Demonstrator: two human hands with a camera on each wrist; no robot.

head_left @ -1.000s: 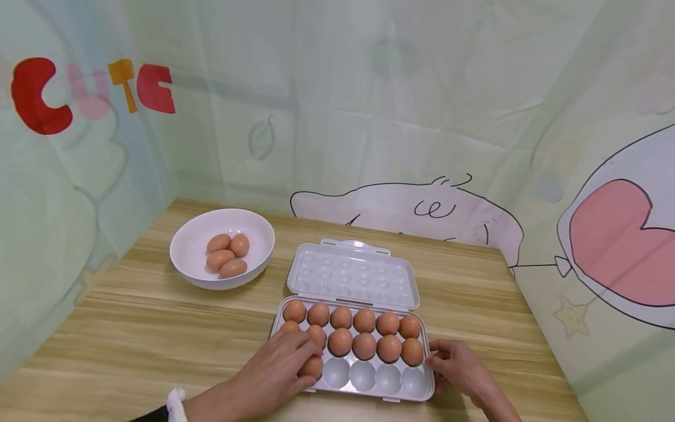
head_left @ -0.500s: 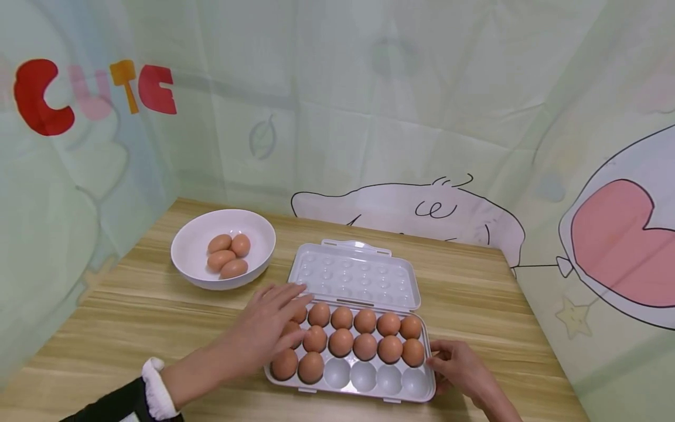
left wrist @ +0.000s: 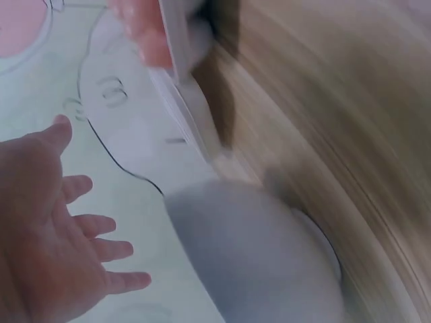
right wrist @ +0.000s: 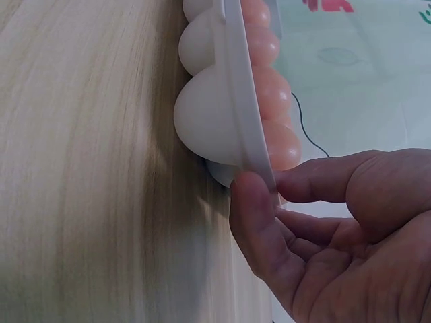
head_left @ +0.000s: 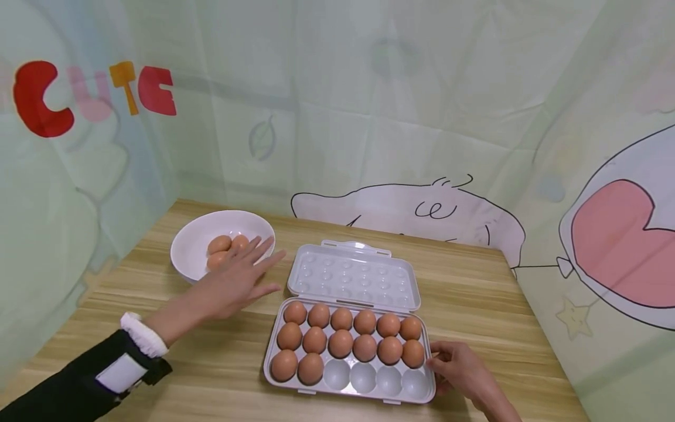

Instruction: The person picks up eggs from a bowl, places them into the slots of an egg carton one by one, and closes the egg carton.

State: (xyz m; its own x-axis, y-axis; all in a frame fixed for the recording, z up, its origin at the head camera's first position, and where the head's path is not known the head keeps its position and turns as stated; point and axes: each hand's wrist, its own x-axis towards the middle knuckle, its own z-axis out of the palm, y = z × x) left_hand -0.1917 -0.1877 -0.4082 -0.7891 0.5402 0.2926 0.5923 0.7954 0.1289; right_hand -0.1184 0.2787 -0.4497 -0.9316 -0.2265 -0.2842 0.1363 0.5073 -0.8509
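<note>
My left hand (head_left: 232, 287) hovers over the near right rim of the white bowl (head_left: 184, 249), fingers spread and nothing in them. Brown eggs (head_left: 219, 244) lie in the bowl, partly hidden behind that hand. In the left wrist view the same hand (left wrist: 54, 235) shows its stretched fingers beside the blurred bowl (left wrist: 256, 256). An open egg carton (head_left: 358, 390) of white plastic holds two full rows of eggs (head_left: 340, 343) and two more at the left of the near row. At the carton's right edge my right hand (head_left: 464, 372) pinches the rim (right wrist: 252, 134) between thumb and finger.
The carton's lid (head_left: 353, 275) lies folded back behind it, hollow side up. Under everything is a wood-grain table (head_left: 474, 293). A printed curtain (head_left: 337, 117) surrounds the table's back and sides.
My left hand has let go of an egg in the near row's second cup and moved up and left to the bowl, fingers spreading. The right hand has stayed at the carton's edge.
</note>
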